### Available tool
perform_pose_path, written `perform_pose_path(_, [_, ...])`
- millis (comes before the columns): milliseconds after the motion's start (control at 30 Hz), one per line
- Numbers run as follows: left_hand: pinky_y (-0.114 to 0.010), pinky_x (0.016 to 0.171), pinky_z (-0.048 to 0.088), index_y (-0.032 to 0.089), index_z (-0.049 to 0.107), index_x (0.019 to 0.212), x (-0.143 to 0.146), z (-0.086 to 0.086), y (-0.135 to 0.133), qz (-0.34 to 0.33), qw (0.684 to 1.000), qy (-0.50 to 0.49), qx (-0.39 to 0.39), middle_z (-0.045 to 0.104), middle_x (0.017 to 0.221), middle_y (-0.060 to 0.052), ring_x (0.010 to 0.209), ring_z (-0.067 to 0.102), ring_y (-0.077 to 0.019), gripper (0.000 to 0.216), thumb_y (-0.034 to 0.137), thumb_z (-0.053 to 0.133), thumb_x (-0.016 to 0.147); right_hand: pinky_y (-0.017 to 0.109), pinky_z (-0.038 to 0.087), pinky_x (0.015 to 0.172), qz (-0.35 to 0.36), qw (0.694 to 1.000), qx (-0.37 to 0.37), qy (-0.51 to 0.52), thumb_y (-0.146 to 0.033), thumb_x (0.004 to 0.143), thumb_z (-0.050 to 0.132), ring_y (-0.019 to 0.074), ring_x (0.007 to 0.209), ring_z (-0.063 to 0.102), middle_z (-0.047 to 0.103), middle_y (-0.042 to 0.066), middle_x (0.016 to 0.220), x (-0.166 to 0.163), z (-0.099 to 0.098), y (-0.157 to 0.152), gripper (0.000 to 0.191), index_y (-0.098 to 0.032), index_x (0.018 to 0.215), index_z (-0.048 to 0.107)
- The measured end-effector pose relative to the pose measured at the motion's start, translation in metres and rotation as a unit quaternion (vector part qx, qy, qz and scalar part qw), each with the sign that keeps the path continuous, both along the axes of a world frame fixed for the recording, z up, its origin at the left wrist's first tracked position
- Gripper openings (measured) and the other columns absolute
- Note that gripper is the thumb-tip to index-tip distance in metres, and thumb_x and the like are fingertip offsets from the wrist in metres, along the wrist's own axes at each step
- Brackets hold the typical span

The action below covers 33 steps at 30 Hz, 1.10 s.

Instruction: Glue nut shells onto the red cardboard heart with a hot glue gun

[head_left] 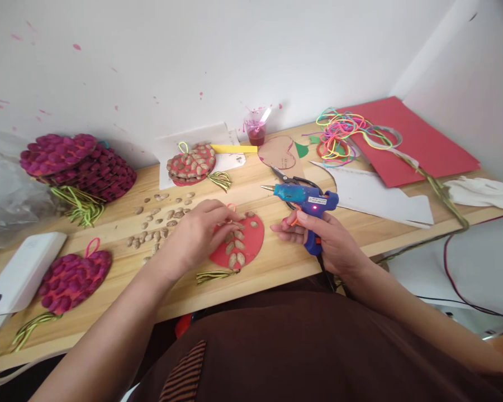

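Observation:
My left hand point(203, 230) bends over a red paper heart point(254, 240), its fingertips pressed together at the heart's upper left. Whatever those fingers pinch is hidden. Speckled beans point(238, 244) run in paired rows down the heart's middle, with a few more near its upper right edge. A pink loop sticks out at the top, and a green-and-black tassel point(212, 276) lies at the lower tip. My right hand point(329, 234) grips a blue glue gun point(295, 194) by its handle, finger near the orange trigger. Its nozzle points left, above the table and apart from the heart. A red light glows on its side.
Loose beans point(157, 223) lie left of the heart. Purple-beaned hearts point(77, 279) and a stack of them point(84, 167) stand further left, near a white power bank point(27, 268). Behind are scissors point(291, 178), a cup point(256, 134), tangled cords point(346, 131) and red card point(419, 139).

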<state>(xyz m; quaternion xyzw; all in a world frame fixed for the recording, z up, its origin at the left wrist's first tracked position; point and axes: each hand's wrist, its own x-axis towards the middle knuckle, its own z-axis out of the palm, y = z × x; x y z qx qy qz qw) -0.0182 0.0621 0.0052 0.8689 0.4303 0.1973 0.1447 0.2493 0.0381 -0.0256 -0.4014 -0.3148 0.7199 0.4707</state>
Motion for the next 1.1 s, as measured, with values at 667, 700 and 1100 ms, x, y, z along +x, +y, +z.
perform_pose_path(667, [-0.034, 0.079, 0.062, 0.021, 0.067, 0.098, -0.026, -0.015, -0.069, 0.178, 0.957, -0.152, -0.172, 0.065, 0.104, -0.006, 0.089, 0.067, -0.0177, 0.021, 0.040, 0.070, 0.089, 0.040, 0.057, 0.097, -0.004, 1.000, -0.008, -0.008, -0.038, 0.073, 0.087, 0.0237, 0.099, 0.073, 0.076, 0.003, 0.088, -0.011, 0.005, 0.014, 0.020, -0.023, 0.082, 0.076])
perform_pose_path(700, [-0.032, 0.076, 0.062, 0.021, 0.067, 0.096, -0.026, -0.013, -0.069, 0.173, 0.959, -0.145, -0.174, 0.065, 0.103, -0.005, 0.087, 0.067, -0.0171, 0.020, 0.039, 0.069, 0.090, 0.040, 0.058, 0.096, -0.007, 1.000, -0.006, -0.003, -0.037, 0.073, 0.087, 0.0235, 0.099, 0.073, 0.076, 0.003, 0.087, -0.011, 0.005, 0.015, 0.020, -0.023, 0.082, 0.076])
perform_pose_path(1100, [-0.040, 0.082, 0.050, 0.021, 0.072, 0.095, 0.035, 0.005, -0.019, 0.063, 0.994, 0.062, 0.058, 0.068, 0.093, -0.007, 0.090, 0.060, -0.0242, 0.010, 0.021, 0.063, 0.093, 0.043, 0.055, 0.102, -0.032, 0.999, 0.005, 0.013, -0.041, 0.071, 0.087, 0.0249, 0.103, 0.072, 0.077, 0.004, 0.094, -0.010, -0.001, 0.007, 0.022, -0.023, 0.080, 0.077])
